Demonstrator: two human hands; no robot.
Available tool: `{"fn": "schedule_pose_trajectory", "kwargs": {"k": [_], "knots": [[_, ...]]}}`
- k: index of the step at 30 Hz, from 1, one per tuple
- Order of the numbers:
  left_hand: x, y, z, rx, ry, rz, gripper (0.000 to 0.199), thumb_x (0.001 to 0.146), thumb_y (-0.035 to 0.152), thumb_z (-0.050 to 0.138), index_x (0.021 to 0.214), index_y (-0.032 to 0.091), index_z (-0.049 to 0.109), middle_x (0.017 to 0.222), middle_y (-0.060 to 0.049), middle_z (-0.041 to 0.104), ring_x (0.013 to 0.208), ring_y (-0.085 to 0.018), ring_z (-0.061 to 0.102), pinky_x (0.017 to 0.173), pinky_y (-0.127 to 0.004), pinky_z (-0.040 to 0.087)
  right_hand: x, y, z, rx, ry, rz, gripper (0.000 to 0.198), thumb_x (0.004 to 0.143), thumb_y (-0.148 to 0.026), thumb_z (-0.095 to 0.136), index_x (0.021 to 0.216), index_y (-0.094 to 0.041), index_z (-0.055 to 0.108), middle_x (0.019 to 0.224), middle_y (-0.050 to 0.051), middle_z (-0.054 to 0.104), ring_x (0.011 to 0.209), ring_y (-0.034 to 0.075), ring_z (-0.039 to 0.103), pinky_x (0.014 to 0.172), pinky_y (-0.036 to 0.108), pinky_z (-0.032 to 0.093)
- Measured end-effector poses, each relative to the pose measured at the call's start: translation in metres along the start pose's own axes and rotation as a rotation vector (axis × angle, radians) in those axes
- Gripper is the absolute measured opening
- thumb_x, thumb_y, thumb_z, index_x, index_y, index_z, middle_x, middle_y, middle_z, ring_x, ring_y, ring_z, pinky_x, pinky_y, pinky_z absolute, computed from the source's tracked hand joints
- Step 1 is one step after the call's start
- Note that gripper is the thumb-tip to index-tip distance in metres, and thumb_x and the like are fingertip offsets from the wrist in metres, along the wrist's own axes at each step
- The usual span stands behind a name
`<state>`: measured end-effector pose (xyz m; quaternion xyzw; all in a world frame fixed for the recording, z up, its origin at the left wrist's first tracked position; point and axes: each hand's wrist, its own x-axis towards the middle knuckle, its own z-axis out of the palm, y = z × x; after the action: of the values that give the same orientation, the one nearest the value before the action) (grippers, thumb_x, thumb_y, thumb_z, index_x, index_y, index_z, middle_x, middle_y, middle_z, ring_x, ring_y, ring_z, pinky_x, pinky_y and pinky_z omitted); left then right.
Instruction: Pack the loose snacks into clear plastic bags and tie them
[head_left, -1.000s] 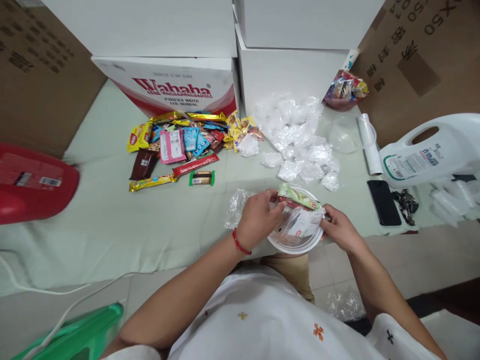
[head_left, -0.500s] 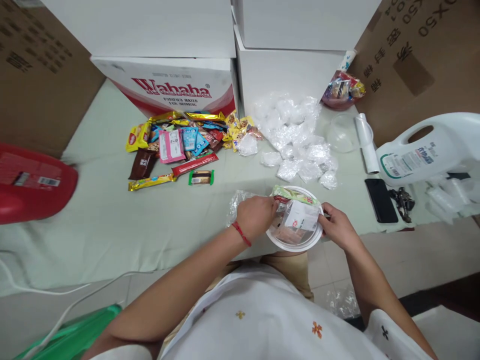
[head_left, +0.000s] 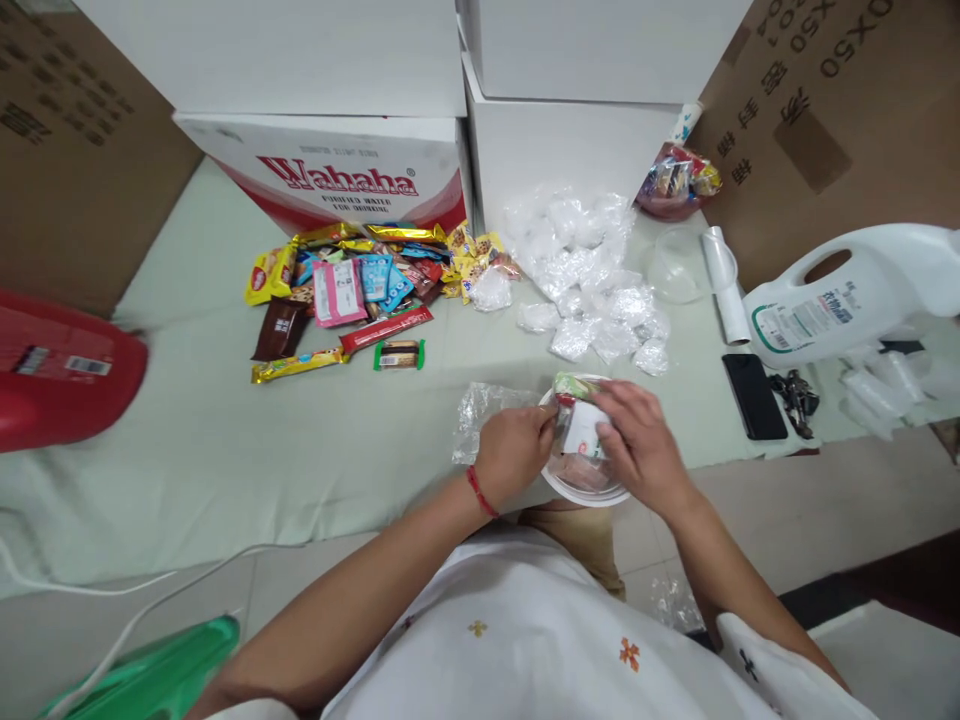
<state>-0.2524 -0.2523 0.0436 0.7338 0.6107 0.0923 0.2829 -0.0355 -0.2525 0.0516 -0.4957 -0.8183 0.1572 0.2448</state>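
Two bare hands, mine, worked at a round tub by the near edge of the cloth-covered table. Inside its white rim: a green packet toward the far side, a red wrapper just below its left end, and a white packet nearer the middle.

My left hand, red cord at the wrist, was at the tub's left side, fingers curled in, thumb and forefinger close together beside the red wrapper. Could not tell whether anything was pinched between them.

My right hand lay over the tub's right side, partly open, thumb well apart from the fingers. Fingertips were near the green packet's right end, thumb by the white packet; slight blur, no firm hold made out.

Just left of my left hand, a crumpled clear bag. Farther left, a heap of bright snack packets, one green-ended biscuit pack lying in front. Beyond the tub, many clear-wrapped bundles. To the right, a black phone beside keys, with a white jug behind.
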Motion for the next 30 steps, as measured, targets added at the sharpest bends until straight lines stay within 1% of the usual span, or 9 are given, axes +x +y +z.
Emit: {"fn": "schedule_pose_trajectory", "kwargs": {"k": [4,9,11,14,16,19,23,26,30], "knots": [[-0.005,0.005,0.004,0.088,-0.037,0.012,0.045,0.097,0.019,0.05,0.14,0.022,0.064,0.09,-0.012,0.079,0.076,-0.025,0.074,0.067,-0.03,0.046,0.006,-0.008,0.024,-0.127,-0.034,0.007,0.043,0.108,-0.032,0.039,0.146,-0.025,0.057,0.147,0.01,0.062,0.133,0.031,0.055,0.113,0.054,0.041],[-0.008,-0.018,-0.001,-0.229,0.195,-0.16,0.027,0.096,0.024,0.05,0.115,0.019,0.067,0.09,-0.007,0.076,0.076,-0.019,0.068,0.07,-0.029,0.047,0.001,-0.006,0.017,-0.11,-0.079,0.006,0.045,0.109,-0.037,0.038,0.147,-0.025,0.057,0.149,0.01,0.06,0.135,0.032,0.053,0.114,0.056,0.04],[-0.011,-0.025,0.0,-0.288,0.113,-0.238,0.021,0.095,0.035,0.055,0.101,0.017,0.065,0.081,-0.005,0.072,0.07,-0.019,0.065,0.065,-0.029,0.044,0.003,0.005,0.004,-0.018,-0.035,-0.007,0.045,0.109,-0.04,0.037,0.147,-0.026,0.058,0.148,0.01,0.061,0.136,0.031,0.053,0.113,0.055,0.043],[-0.015,-0.024,0.003,-0.325,-0.125,-0.203,0.025,0.093,0.041,0.056,0.079,0.02,0.059,0.069,-0.002,0.068,0.066,-0.019,0.062,0.063,-0.028,0.04,0.026,0.05,-0.024,-0.033,0.267,0.083,0.041,0.108,-0.038,0.038,0.136,-0.026,0.066,0.134,0.012,0.069,0.128,0.03,0.06,0.11,0.054,0.046],[-0.014,-0.018,0.005,-0.283,-0.143,-0.201,0.02,0.091,0.034,0.057,0.076,0.021,0.058,0.07,-0.003,0.068,0.067,-0.019,0.063,0.063,-0.028,0.038,0.056,0.097,-0.041,-0.199,0.433,0.191,0.037,0.104,-0.034,0.046,0.13,-0.02,0.069,0.129,0.016,0.069,0.123,0.032,0.061,0.109,0.054,0.045],[-0.008,-0.012,0.007,-0.233,-0.14,-0.208,0.016,0.085,0.024,0.057,0.07,0.02,0.058,0.069,-0.005,0.069,0.067,-0.02,0.064,0.062,-0.028,0.036,0.108,0.168,-0.052,-0.299,0.371,0.385,0.044,0.097,-0.034,0.059,0.135,-0.012,0.063,0.151,0.023,0.051,0.124,0.031,0.059,0.104,0.049,0.045],[-0.001,-0.017,0.012,-0.446,-0.229,-0.224,0.023,0.083,0.024,0.051,0.061,0.021,0.057,0.053,-0.001,0.062,0.056,-0.018,0.062,0.059,-0.026,0.04,0.152,0.219,-0.048,-0.303,0.294,0.387,0.037,0.101,-0.046,0.052,0.097,-0.014,0.07,0.109,0.013,0.07,0.092,0.017,0.063,0.089,0.036,0.048],[-0.005,-0.028,0.012,-0.623,-0.21,-0.251,0.02,0.081,0.029,0.051,0.064,0.02,0.059,0.051,0.001,0.059,0.051,-0.016,0.059,0.054,-0.024,0.04,0.147,0.22,-0.053,-0.374,0.335,0.387,0.034,0.102,-0.038,0.051,0.087,-0.015,0.071,0.089,0.012,0.069,0.082,0.017,0.059,0.082,0.035,0.046],[-0.013,-0.04,-0.006,-0.754,-0.142,-0.33,0.021,0.077,0.037,0.058,0.072,0.018,0.065,0.055,0.002,0.06,0.048,-0.014,0.057,0.048,-0.022,0.041,0.089,0.19,-0.079,-0.444,0.392,0.344,0.022,0.095,-0.024,0.057,0.102,-0.013,0.075,0.103,0.02,0.073,0.096,0.024,0.064,0.089,0.039,0.046]]}}
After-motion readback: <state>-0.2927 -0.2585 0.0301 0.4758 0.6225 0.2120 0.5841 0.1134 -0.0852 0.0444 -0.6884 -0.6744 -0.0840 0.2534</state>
